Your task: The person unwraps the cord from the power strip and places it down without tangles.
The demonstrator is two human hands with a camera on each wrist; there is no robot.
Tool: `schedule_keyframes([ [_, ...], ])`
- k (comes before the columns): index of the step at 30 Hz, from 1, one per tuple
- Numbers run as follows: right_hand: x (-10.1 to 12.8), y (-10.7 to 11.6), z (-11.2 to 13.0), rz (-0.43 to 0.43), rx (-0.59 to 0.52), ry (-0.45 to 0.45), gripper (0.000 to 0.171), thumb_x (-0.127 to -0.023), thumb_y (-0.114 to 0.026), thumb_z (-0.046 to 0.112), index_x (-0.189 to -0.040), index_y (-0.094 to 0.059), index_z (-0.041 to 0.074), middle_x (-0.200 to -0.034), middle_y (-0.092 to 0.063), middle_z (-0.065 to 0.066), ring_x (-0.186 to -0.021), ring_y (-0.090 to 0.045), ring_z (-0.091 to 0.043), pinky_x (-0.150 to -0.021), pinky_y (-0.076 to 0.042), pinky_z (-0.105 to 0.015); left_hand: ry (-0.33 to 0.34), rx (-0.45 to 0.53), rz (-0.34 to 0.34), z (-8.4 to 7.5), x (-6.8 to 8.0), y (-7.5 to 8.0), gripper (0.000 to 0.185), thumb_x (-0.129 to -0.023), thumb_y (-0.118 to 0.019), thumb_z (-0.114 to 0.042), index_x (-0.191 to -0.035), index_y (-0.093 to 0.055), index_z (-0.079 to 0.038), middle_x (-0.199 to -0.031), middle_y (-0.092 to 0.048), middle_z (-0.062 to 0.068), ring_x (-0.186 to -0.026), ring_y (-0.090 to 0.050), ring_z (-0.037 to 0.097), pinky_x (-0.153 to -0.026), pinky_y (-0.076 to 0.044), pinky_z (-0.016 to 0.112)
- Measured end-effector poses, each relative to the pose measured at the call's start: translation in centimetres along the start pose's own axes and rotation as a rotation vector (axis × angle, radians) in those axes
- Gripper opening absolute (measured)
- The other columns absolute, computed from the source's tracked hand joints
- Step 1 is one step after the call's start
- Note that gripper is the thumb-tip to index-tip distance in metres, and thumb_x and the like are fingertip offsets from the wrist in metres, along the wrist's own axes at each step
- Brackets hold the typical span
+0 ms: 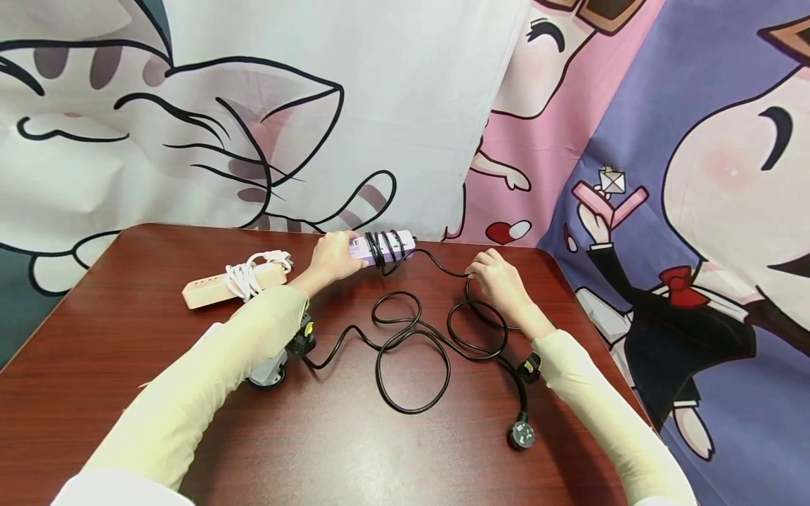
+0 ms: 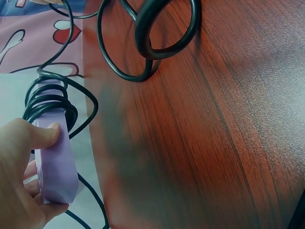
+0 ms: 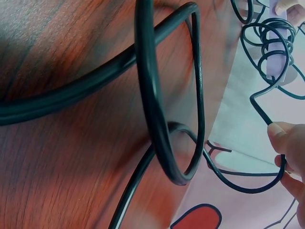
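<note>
Dark wooden table [image 1: 158, 337] — cartoon-print cloth [image 1: 405, 105] behind. Left hand [image 1: 332, 256] grips purple power strip [image 1: 386, 246]; right hand [image 1: 500, 277] pinches its black cord [image 1: 411, 337], looped between. Beige power strip [image 1: 221, 284] lies left — unobstructed.

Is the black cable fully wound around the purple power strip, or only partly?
Only partly. A few turns of the black cable wrap the purple power strip; the rest lies in loose loops on the table.

Two power strips are lying on the table: one purple [image 1: 386, 247] at twelve o'clock, one beige [image 1: 218, 288] at ten; one black cord [image 1: 411, 351] is sprawling.
</note>
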State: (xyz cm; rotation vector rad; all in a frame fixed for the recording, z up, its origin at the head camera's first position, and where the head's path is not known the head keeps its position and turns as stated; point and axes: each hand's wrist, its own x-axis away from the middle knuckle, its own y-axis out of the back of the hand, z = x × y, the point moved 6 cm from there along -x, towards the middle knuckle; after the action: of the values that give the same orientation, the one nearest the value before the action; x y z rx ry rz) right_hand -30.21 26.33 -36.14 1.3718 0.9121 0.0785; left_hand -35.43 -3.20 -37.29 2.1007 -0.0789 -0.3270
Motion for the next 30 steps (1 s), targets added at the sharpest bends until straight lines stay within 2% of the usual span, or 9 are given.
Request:
schedule_keyframes([
  [7,0.0,-0.3,-0.4,0.019,0.013,-0.009,0.011,-0.078,-0.071,-0.002,-0.083,-0.073,0.007,-0.086,-0.065,-0.005,-0.091,-0.056,-0.023,-0.074,-0.052,-0.035,0.009,0.002,0.003,0.1,0.1,0.2,0.057,-0.074,-0.079,-0.029,-0.124,-0.063,-0.007,-0.107,-0.068,0.017,-0.089,-0.064,0.032,-0.075,-0.050,0.043],
  [13,0.0,-0.8,-1.2,0.032,0.011,-0.035,0.011,-0.079,-0.070,-0.002,-0.083,-0.073,0.007,-0.085,-0.064,-0.006,-0.088,-0.055,-0.023,-0.070,-0.053,-0.037,0.009,-0.007,0.013,0.0,0.2,0.5,0.059,-0.074,-0.079,-0.030,-0.125,-0.062,-0.008,-0.107,-0.069,0.017,-0.088,-0.063,0.032,-0.075,-0.049,0.043],
  [22,0.2,-1.4,-3.0,0.093,-0.013,-0.127,0.008,-0.080,-0.070,0.001,-0.085,-0.073,0.007,-0.086,-0.064,-0.006,-0.091,-0.055,-0.025,-0.073,-0.052,-0.041,0.008,0.018,0.023,-0.1,0.5,0.7,0.058,-0.074,-0.079,-0.030,-0.124,-0.062,-0.008,-0.108,-0.068,0.017,-0.088,-0.063,0.030,-0.076,-0.048,0.041],
  [30,-0.2,-1.7,-4.4,0.092,-0.024,-0.214,0.008,-0.078,-0.072,0.000,-0.084,-0.074,0.006,-0.085,-0.064,-0.008,-0.090,-0.055,-0.028,-0.074,-0.051,-0.043,-0.028,0.025,0.077,-0.4,0.4,0.1,0.059,-0.074,-0.079,-0.030,-0.125,-0.061,-0.007,-0.108,-0.068,0.017,-0.089,-0.061,0.029,-0.076,-0.047,0.039],
])
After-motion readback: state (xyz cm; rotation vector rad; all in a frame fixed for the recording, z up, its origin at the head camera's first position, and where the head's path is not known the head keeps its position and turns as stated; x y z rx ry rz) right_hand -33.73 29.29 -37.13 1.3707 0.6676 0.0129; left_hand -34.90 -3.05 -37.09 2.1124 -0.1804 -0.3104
